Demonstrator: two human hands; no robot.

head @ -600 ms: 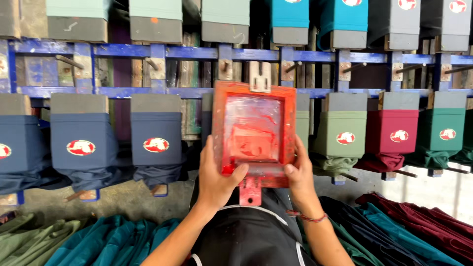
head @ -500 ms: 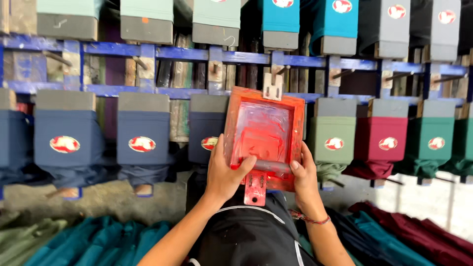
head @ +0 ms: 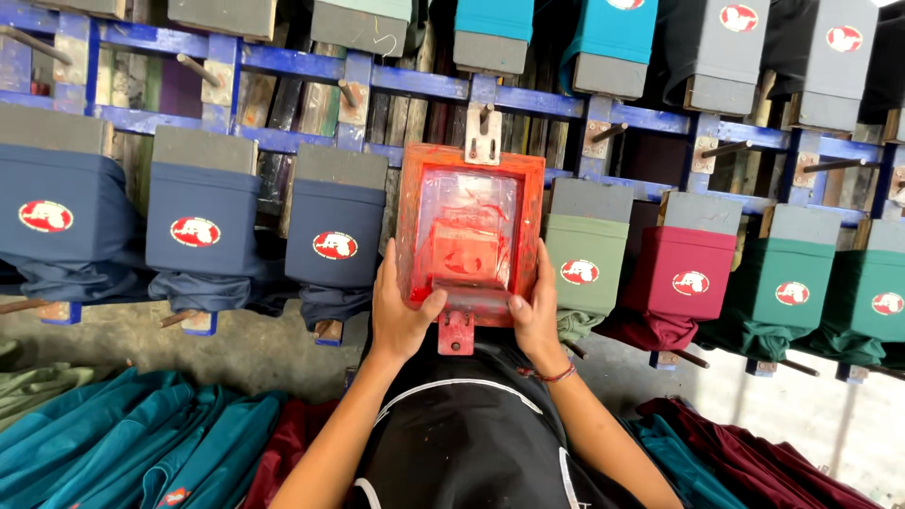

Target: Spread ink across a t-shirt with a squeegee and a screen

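Observation:
A red ink-stained wooden screen frame (head: 469,170) lies over a board in the middle of a row of shirt boards. My left hand (head: 401,306) grips its lower left edge, thumb on the squeegee (head: 468,303) at the frame's near end. My right hand (head: 537,311) holds the lower right edge, its thumb also on the squeegee. A black garment (head: 462,434) hangs under the frame, towards me. Red ink smears the mesh inside the frame.
Navy shirts (head: 203,231) with red oval prints sit on boards to the left; a light green (head: 580,259), a maroon (head: 693,273) and green shirts (head: 792,283) to the right. A blue metal rack (head: 283,61) holds an upper row. Teal (head: 123,443) and maroon (head: 745,452) shirts lie piled below.
The view has shifted sideways along the row, and the frame with both hands now sits more to the centre. Both hands keep their hold at the frame's near end.

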